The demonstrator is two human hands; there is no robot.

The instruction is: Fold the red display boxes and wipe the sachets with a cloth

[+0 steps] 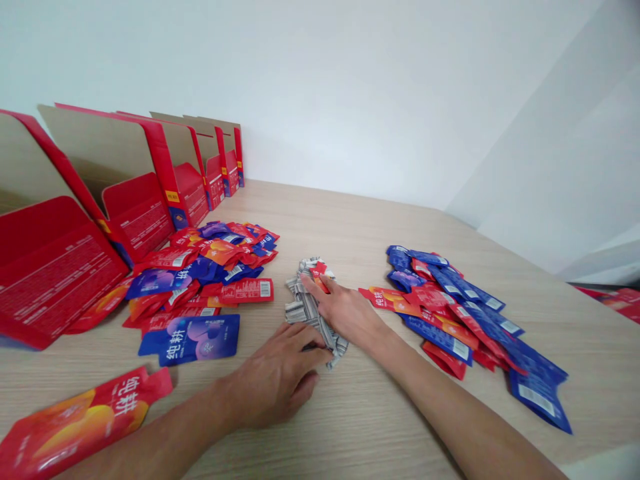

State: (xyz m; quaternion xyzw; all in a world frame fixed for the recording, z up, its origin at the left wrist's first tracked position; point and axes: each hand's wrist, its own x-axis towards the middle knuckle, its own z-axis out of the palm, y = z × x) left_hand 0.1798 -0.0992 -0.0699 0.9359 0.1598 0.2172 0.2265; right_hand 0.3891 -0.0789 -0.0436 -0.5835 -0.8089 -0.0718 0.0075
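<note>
A small heap of grey-and-white striped strips [301, 308] lies in the middle of the table, and both my hands are on it. From the far right side, my right hand [345, 310] closes its fingers over the heap, beside a small red-and-white piece [320, 269] on top. My left hand [280, 373] has curled fingers at the near left edge of the heap, gripping the strips there; its fingertips are partly hidden. Just right of my right hand lies a red-and-orange pouch [387, 300]. A blue pouch [200, 339] is left of my left hand.
Several open red cartons [143, 213] stand in a row at the left. Before them is a mixed pile of red and blue pouches [220, 252]. Another pouch pile [450, 303] spreads at the right. One large red pouch [85, 423] lies near left. A white wall [345, 100] rises behind the table.
</note>
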